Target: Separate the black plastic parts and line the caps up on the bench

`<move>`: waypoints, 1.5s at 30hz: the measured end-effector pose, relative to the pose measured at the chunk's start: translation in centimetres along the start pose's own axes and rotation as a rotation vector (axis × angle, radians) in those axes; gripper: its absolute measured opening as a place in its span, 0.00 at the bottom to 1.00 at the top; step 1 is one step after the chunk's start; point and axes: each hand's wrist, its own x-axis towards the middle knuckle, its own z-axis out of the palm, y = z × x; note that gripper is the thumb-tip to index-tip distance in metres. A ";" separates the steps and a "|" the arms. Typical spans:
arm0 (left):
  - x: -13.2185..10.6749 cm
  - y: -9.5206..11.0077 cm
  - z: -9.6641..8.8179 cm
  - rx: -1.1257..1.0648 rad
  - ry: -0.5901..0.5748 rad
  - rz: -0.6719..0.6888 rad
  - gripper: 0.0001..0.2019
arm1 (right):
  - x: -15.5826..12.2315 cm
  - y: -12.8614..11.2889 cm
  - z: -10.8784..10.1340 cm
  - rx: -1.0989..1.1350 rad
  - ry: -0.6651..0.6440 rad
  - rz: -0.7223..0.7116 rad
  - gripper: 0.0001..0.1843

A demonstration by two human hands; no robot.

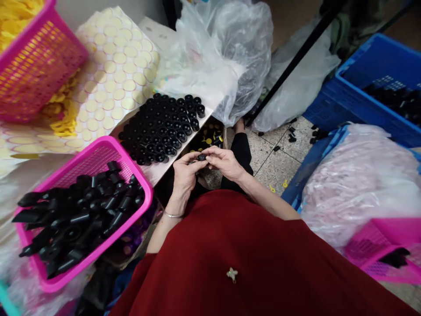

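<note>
Both my hands meet in front of my lap around a small black plastic part (201,157). My left hand (186,169) pinches it between thumb and fingers, and my right hand (225,162) grips its other side with the fingertips. Fingers cover much of the part, so its exact shape is hidden. Just beyond my left hand, many black cylindrical caps (164,127) stand upright in close rows on a white board (159,171). A pink basket (149,193) to the left is heaped with loose black plastic parts (82,210).
Yellow pieces fill another pink basket (49,66) at upper left. A box with black and yellow pieces (208,138) sits below the board's edge. Clear plastic bags (243,44) bulge behind. Blue crates (362,74) and a stuffed bag (358,184) stand right. Black bits (292,136) litter the floor.
</note>
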 end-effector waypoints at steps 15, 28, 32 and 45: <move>1.9 -1.8 3.1 -0.314 -0.091 -0.383 0.23 | -4.8 -1.7 -0.3 -0.632 0.192 -0.472 0.13; 0.6 -1.4 3.0 -0.202 0.100 -0.160 0.22 | -4.8 -0.9 0.4 -0.825 0.217 -0.548 0.14; 0.5 -1.3 2.4 -0.119 0.086 -0.056 0.20 | -4.6 -0.9 0.7 -0.883 0.200 -0.549 0.14; 1.0 -1.8 1.9 0.057 0.128 0.159 0.17 | -3.7 0.0 0.9 -0.969 0.249 -0.618 0.14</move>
